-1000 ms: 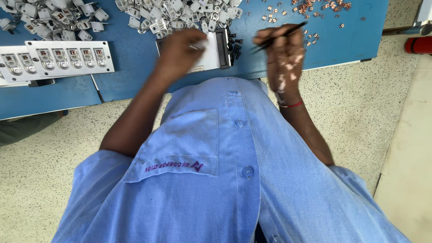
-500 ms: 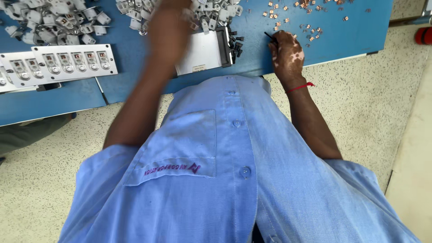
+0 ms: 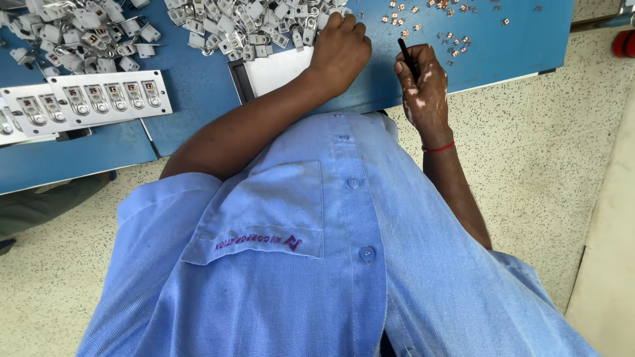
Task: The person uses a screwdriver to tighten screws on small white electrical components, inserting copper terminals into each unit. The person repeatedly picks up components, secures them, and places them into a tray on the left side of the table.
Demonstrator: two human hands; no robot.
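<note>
Blue table (image 3: 198, 86): white fixture tray (image 3: 86, 99) at 9 o'clock holds seated metal clips. Left hand (image 3: 340, 49) at 12 o'clock rests fingers-down in loose grey metal clips (image 3: 258, 26). Right hand (image 3: 423, 89) pinches thin black tool (image 3: 407, 56) near small copper pieces (image 3: 443, 33).

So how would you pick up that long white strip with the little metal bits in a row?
Probably by its two short ends. The white strip lies flat on the blue table, and the metal pieces sit in a row along its middle. Coming from above with fingers on the bare end margins, best the right end, keeps clear of them.
</note>
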